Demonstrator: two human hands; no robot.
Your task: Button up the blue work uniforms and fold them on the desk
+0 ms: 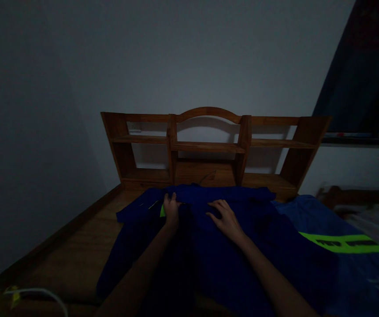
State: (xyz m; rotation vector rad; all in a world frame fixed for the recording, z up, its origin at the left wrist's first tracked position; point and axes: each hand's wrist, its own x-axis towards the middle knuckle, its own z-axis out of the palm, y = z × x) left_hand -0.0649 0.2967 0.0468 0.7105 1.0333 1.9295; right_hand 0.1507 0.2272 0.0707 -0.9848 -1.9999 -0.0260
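A dark blue garment [229, 259] lies spread over a wooden surface in front of me, its far edge folded into a band. My left hand [172, 210] is closed on the cloth near that band, beside a small bright green patch [162, 211]. To the right of it, my right hand [225, 219] rests over the garment with thumb and fingers apart, touching or just above the cloth. Dim light hides the finer folds and the garment's exact kind.
Behind the garment stands a wooden shelf unit [207, 147] against a pale wall [176, 57]. Another blue cloth with a bright green strip [344, 243] lies at right. A white cable [40, 290] curves at lower left over the wooden boards [77, 242].
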